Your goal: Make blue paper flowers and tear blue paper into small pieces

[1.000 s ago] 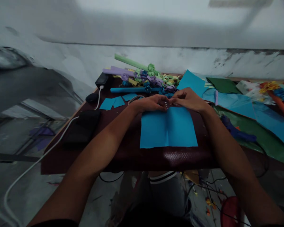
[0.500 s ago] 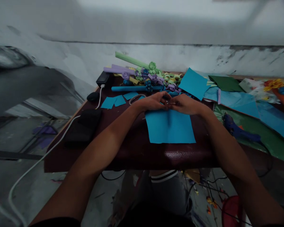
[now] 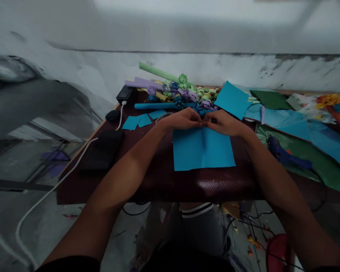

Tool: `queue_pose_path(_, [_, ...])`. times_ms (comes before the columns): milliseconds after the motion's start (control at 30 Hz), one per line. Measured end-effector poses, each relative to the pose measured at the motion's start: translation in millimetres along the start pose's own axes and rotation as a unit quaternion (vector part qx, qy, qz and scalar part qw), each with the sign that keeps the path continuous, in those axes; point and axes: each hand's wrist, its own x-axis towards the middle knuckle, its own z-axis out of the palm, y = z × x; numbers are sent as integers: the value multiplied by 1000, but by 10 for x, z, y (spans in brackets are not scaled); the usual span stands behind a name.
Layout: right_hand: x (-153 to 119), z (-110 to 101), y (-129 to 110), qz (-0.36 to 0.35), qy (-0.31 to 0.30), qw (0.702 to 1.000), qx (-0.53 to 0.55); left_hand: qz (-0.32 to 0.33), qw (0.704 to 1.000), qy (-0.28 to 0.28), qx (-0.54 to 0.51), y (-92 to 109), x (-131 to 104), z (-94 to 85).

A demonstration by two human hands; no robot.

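Observation:
A blue sheet of paper with a crease down its middle hangs toward me over the dark red tabletop. Its far edge is pinched by my left hand and my right hand, whose fingertips almost meet at the crease. Both hands are closed, and the paper between the fingertips is mostly hidden. Just left of my left hand lie small blue paper squares and a pale ring-shaped strip. Behind the hands lies a blue paper tube.
Green and purple tubes with paper flowers line the wall. Another blue sheet rests behind my right hand. A blue glue gun lies at right on green paper. At left sit a black pouch, a mouse-like object and a white cable.
The blue sheet has turned slightly and its near left corner has shifted left. My fingers have drawn closer together on its far edge, at the crease.

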Motion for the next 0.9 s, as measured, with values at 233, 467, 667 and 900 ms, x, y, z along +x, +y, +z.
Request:
queue_pose_path(233, [-16, -13, -8, 13, 14, 1000, -4, -5, 998, -45, 52, 134, -19, -13])
queue_pose_path(467, [1, 8, 23, 24, 50, 998, -10, -1, 999, -30, 23, 236, -48, 17])
queue_pose_path(667, [12, 19, -13, 9, 129, 991, 35, 12, 997, 49, -62, 161, 11, 85])
queue_pose_path(900, [2, 3, -103, -8, 175, 982, 67, -27, 980, 49, -191, 271, -35, 125])
